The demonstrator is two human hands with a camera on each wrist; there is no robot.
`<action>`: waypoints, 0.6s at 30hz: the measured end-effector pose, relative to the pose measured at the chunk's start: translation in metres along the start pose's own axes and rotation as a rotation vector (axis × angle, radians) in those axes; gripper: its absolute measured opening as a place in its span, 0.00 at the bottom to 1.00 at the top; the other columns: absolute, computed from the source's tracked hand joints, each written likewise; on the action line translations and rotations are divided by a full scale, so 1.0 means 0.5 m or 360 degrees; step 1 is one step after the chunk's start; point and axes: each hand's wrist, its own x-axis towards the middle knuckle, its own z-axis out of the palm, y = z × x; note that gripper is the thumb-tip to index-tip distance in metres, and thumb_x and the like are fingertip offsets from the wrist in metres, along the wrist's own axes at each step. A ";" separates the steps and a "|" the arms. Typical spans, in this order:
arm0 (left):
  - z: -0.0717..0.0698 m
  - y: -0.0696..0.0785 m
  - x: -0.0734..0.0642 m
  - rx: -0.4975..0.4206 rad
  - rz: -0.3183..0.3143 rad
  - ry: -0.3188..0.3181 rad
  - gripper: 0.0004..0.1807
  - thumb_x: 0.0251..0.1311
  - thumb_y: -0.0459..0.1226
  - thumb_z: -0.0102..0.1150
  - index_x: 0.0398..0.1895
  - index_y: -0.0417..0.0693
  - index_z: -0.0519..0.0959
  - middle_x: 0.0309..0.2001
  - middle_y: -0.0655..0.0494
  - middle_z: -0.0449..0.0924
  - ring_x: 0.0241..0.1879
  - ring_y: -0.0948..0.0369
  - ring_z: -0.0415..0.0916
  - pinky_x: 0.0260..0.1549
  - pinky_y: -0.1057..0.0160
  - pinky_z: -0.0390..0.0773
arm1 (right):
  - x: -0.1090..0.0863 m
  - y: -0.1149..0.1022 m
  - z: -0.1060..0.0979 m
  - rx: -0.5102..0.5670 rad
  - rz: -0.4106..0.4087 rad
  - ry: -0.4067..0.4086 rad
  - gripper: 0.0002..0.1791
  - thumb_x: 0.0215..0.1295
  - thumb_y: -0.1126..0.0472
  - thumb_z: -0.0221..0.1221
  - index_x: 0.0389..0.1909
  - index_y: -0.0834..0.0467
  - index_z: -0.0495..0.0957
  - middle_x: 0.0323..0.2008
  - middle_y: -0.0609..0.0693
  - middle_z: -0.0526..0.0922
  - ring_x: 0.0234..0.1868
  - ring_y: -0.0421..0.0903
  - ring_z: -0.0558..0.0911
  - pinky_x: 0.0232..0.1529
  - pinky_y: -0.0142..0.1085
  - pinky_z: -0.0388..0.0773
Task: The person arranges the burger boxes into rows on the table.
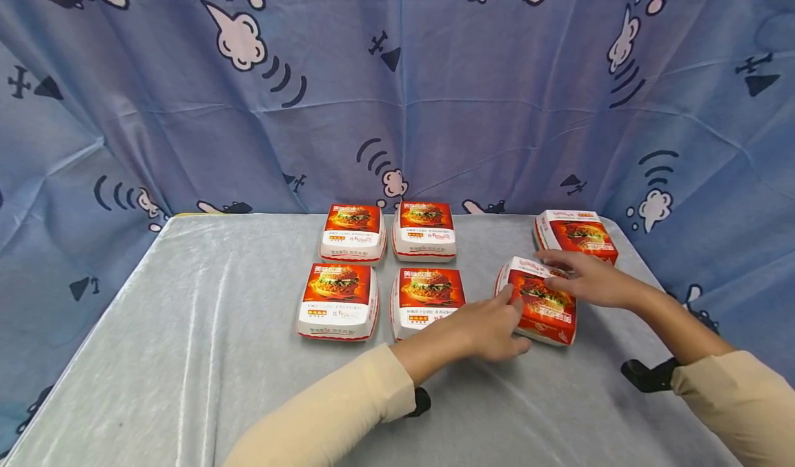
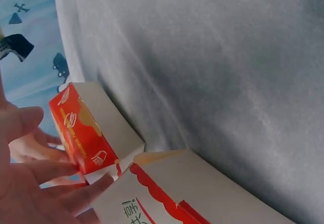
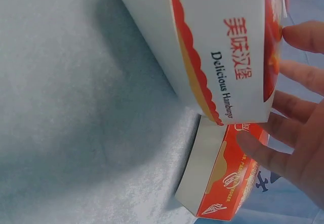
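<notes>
Left hand (image 1: 492, 330), right hand (image 1: 586, 277): fingers spread, either side of skewed box (image 1: 539, 310), probably to steady it. Four boxes (image 1: 338, 305) leftward, two by two, seemingly for order.

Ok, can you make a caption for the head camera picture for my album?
Left hand and right hand at one burger box, with five more boxes on the grey tablecloth.

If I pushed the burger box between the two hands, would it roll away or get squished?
The burger box probably won't roll: it's low, wide and flat-sided. It may drag a bit on the soft-looking cloth. Its thin-looking card walls seem fairly stiff, but a hard squeeze might dent them.
</notes>
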 end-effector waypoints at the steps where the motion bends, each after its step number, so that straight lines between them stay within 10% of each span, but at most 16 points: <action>1: -0.001 0.000 0.000 0.0010 -0.0009 0.0001 0.40 0.67 0.56 0.55 0.78 0.54 0.57 0.79 0.55 0.46 0.71 0.62 0.60 0.66 0.60 0.66 | 0.000 0.000 0.000 -0.0002 0.0004 -0.0006 0.30 0.70 0.61 0.59 0.67 0.72 0.64 0.59 0.74 0.73 0.57 0.69 0.75 0.51 0.61 0.77; 18: 0.003 0.018 0.001 0.0150 0.0044 -0.0016 0.37 0.67 0.55 0.56 0.78 0.65 0.58 0.78 0.62 0.48 0.69 0.64 0.63 0.64 0.57 0.68 | -0.003 -0.008 -0.002 -0.0076 0.0071 -0.0013 0.29 0.69 0.58 0.60 0.65 0.70 0.67 0.53 0.71 0.77 0.50 0.64 0.79 0.44 0.54 0.82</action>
